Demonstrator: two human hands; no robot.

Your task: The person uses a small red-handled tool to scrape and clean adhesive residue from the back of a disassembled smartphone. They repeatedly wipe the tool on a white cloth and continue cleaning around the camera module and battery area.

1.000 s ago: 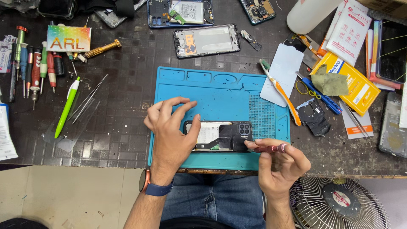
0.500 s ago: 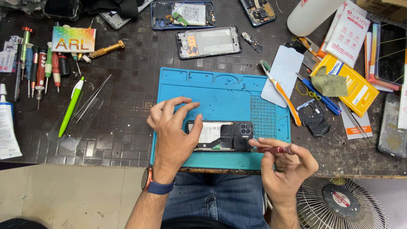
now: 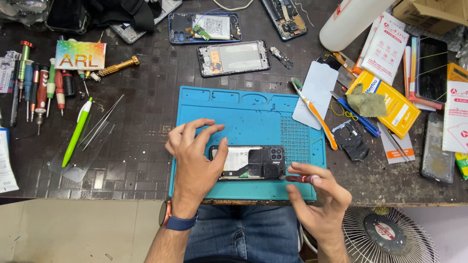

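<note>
1. Inspecting the bench from the head view, we find an opened phone [image 3: 251, 162], back cover off, lying on a blue work mat [image 3: 243, 104] near the mat's 6 o'clock edge. Its long axis runs 9 to 3 o'clock, camera block at the 3 o'clock end.
2. The left hand [image 3: 195, 163] rests on the phone's 9 o'clock end, fingers spread and curled, thumb pressed along the phone's edge, pinning it flat.
3. The right hand [image 3: 319, 199] sits at 4 o'clock of the phone. Thumb and fingertips pinch a small red-handled screwdriver [image 3: 300, 178]; the other fingers are loosely fanned.
4. The deciding relation: the phone lies at 9 to 10 o'clock from the right hand, and the tool's tip points toward 9 o'clock, meeting the phone's lower corner at the camera end. We cannot tell whether it is seated in a screw. The left hand is the one on the phone itself.
5. Materials: the mat looks rubbery and matte, with moulded trays at 12 o'clock and a studded grid at 3 o'clock. The phone interior shows a pale battery panel and dark, glossy plastic shielding.
6. Surroundings: a dark tiled tabletop [image 3: 136, 122]; more screwdrivers [image 3: 36, 87] at 10 o'clock; an orange toothbrush [image 3: 316, 114] at 2 o'clock.
</note>
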